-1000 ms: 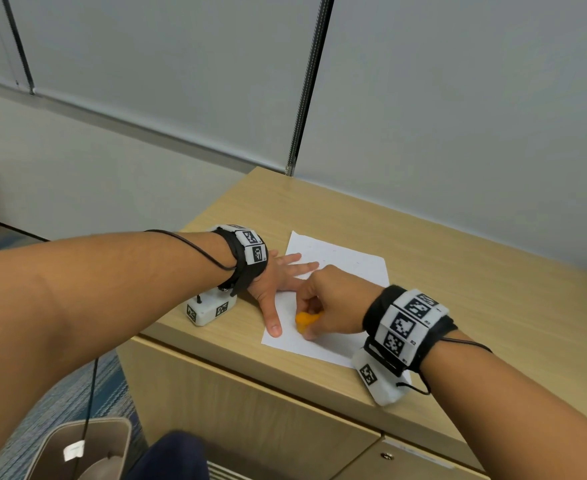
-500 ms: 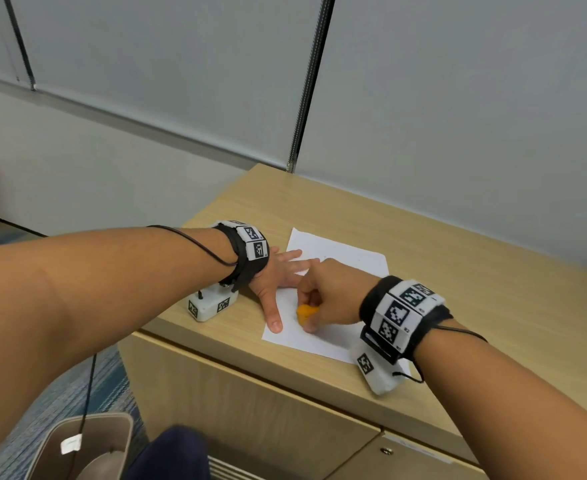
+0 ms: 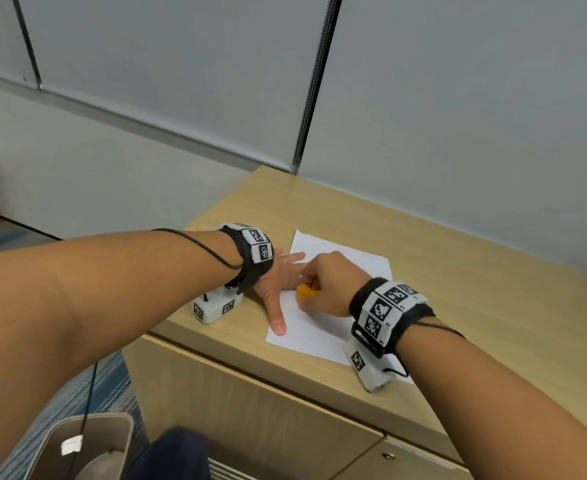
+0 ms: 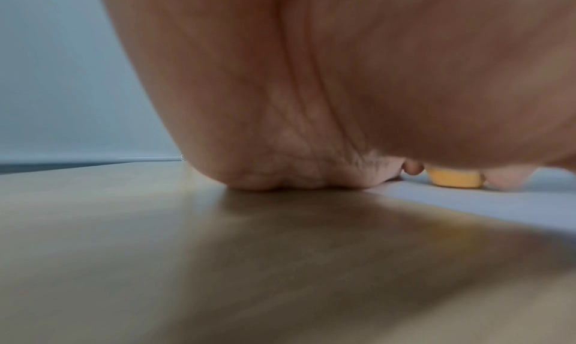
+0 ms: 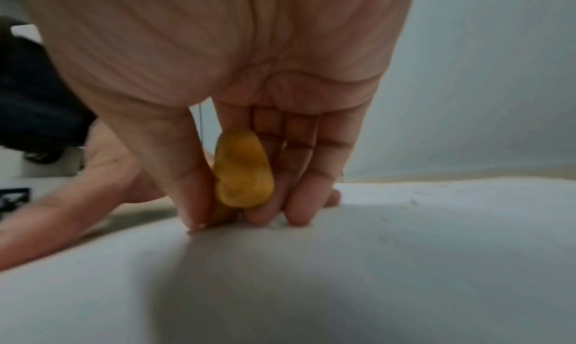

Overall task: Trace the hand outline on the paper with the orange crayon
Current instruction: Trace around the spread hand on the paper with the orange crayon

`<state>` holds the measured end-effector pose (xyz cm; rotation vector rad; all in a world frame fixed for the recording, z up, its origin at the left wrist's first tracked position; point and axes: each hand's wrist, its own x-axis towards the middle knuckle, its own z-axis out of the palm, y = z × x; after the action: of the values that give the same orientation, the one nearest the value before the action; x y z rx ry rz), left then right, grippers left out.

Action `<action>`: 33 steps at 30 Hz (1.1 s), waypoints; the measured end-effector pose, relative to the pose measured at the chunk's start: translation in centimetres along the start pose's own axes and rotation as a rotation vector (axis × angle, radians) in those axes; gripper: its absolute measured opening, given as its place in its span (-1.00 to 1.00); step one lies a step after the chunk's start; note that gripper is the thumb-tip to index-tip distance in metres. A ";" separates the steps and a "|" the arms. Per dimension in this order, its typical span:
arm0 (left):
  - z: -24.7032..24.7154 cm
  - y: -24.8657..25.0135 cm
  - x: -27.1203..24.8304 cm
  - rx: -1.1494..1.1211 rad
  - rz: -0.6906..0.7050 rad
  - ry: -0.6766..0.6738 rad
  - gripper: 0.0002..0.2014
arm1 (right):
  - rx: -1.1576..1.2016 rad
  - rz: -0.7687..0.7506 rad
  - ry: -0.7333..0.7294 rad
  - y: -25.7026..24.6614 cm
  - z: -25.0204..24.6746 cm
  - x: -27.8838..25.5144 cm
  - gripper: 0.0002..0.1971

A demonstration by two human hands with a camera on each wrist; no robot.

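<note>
A light wooden cabinet top (image 3: 458,289) stands against a grey panelled wall (image 3: 458,98), with cabinet doors (image 3: 250,410) below its near edge. On the near left part of the top lies a white sheet of paper (image 3: 354,268), its near corner reaching the cabinet's front edge. The left hand (image 3: 278,282) rests flat, palm down, at the paper's left edge, fingers straight and spread apart, the thumb stretched toward the near side. The right hand (image 3: 323,285) sits on the paper just right of it, curled over, thumb and fingers clamped together on the orange crayon (image 3: 304,292). In the right wrist view the stubby crayon (image 5: 243,169) stands nearly upright between the thumb and fingers, its lower end down at the paper (image 5: 311,275), close beside the left hand's spread thumb and forefinger. Both wrists wear black straps bearing white marker blocks. A beige bin (image 3: 87,445) stands on the floor at the near left.
</note>
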<state>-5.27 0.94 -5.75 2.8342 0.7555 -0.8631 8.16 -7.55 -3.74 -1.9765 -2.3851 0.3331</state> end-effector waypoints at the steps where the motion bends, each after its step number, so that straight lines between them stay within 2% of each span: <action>1: -0.2 0.1 -0.3 0.010 -0.009 -0.010 0.27 | -0.015 -0.008 -0.007 -0.5 0.2 -0.1 -0.84; 4: -0.7 1.0 -1.3 -0.005 -0.064 -0.049 0.06 | -0.024 -0.131 -0.118 -2.5 0.6 -1.0 -0.85; 6: -0.6 0.9 -1.0 -0.011 -0.035 -0.039 0.02 | 0.005 -0.115 -0.156 -2.2 0.1 -1.0 -0.82; 9: -0.2 0.3 -0.3 -0.015 -0.013 -0.021 0.14 | -0.015 -0.005 -0.089 -0.8 -0.9 0.1 -0.82; 11: -0.3 0.3 -0.4 0.023 -0.022 -0.030 0.18 | -0.042 -0.006 -0.067 -1.1 -0.8 0.3 -0.83; 14: -0.6 0.8 -1.1 0.006 -0.117 -0.060 0.09 | 0.011 -0.086 -0.156 -2.4 -0.1 -0.4 -0.81; 16: -0.3 0.6 -0.7 -0.022 -0.072 -0.032 0.08 | 0.030 -0.056 -0.164 -2.0 -0.2 -0.4 -0.83; 20: 0.0 0.2 0.0 0.006 -0.012 0.012 0.30 | -0.062 0.034 -0.037 -0.4 -0.8 0.6 -0.85; 21: -0.2 0.3 -0.2 0.025 -0.014 0.002 0.29 | -0.044 0.018 -0.046 -0.6 -0.7 0.5 -0.85; 24: -0.5 0.7 -1.0 -0.010 -0.041 -0.034 0.08 | 0.034 -0.070 -0.172 -1.4 -0.1 -0.5 -0.85; 25: -0.4 0.6 -0.8 -0.027 -0.039 -0.021 0.11 | 0.041 -0.059 -0.181 -1.4 -0.2 -0.5 -0.84; 27: -0.1 0.4 -0.4 -0.013 -0.004 -0.011 0.23 | 0.039 -0.005 -0.109 -0.6 -0.5 0.1 -0.84; 29: 0.2 0.0 0.1 -0.007 -0.008 0.004 0.21 | 0.006 0.012 -0.035 -0.3 -0.5 0.6 -0.84; 31: -0.1 0.1 -0.2 0.011 -0.013 -0.017 0.19 | 0.006 -0.031 -0.070 -0.6 -0.3 0.4 -0.85; 33: -0.2 0.3 -0.5 0.002 -0.024 -0.028 0.12 | 0.030 -0.080 -0.174 -1.0 -0.2 -0.2 -0.83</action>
<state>-5.35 0.52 -5.32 2.8138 0.7875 -0.9056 7.27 -7.85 -3.36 -1.9066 -2.5355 0.5557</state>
